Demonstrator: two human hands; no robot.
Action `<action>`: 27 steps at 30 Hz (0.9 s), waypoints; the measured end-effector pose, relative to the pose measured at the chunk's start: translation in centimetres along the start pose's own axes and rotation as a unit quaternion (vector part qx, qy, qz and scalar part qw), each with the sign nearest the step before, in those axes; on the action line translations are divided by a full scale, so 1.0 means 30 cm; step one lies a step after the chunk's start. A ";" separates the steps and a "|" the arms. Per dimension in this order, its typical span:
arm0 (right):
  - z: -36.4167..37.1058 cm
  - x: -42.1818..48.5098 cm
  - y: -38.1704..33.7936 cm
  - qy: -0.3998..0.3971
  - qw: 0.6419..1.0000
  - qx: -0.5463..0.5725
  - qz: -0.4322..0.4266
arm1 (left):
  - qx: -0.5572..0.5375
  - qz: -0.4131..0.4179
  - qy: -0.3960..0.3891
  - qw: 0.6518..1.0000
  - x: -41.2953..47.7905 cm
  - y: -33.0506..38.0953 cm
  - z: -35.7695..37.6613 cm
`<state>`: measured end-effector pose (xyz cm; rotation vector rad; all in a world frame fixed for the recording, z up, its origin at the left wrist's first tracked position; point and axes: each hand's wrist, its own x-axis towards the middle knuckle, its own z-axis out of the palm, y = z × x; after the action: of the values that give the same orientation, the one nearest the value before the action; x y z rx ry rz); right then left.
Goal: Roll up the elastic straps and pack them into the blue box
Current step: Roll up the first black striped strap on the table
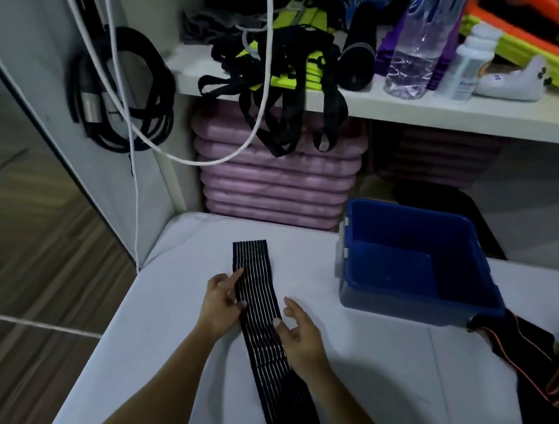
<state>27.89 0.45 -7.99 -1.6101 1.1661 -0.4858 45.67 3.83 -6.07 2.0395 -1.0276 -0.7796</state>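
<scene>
Ribbed black strap (260, 314), left hand (221, 302) pressing, right hand (298, 333) touching, blue box (398, 303)

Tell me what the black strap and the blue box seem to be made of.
Black strap: looks like woven elastic fabric, matte, with pale lengthwise ribs; it lies limp and slightly curved. Blue box: probably moulded plastic, smooth with a faint sheen and stiff straight walls.

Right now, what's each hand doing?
Left hand: open, fingers resting on the black elastic strap.
Right hand: open, holding nothing, beside the strap.
</scene>
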 end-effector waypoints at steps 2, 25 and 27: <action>-0.023 -0.032 -0.004 -0.007 1.000 -0.008 0.006 | -0.019 -0.002 0.013 1.000 -0.048 0.004 -0.001; -0.201 -0.405 0.228 -0.125 0.919 -0.301 -0.223 | 0.197 0.108 0.015 0.974 -0.699 -0.064 0.284; -0.216 -0.442 0.241 -0.133 0.918 -0.291 -0.233 | 0.205 0.120 0.019 0.971 -0.743 -0.080 0.290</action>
<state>13.77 8.78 -8.93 -2.4119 0.7436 -0.2013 28.88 20.85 -8.59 2.1979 -1.4769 -0.4239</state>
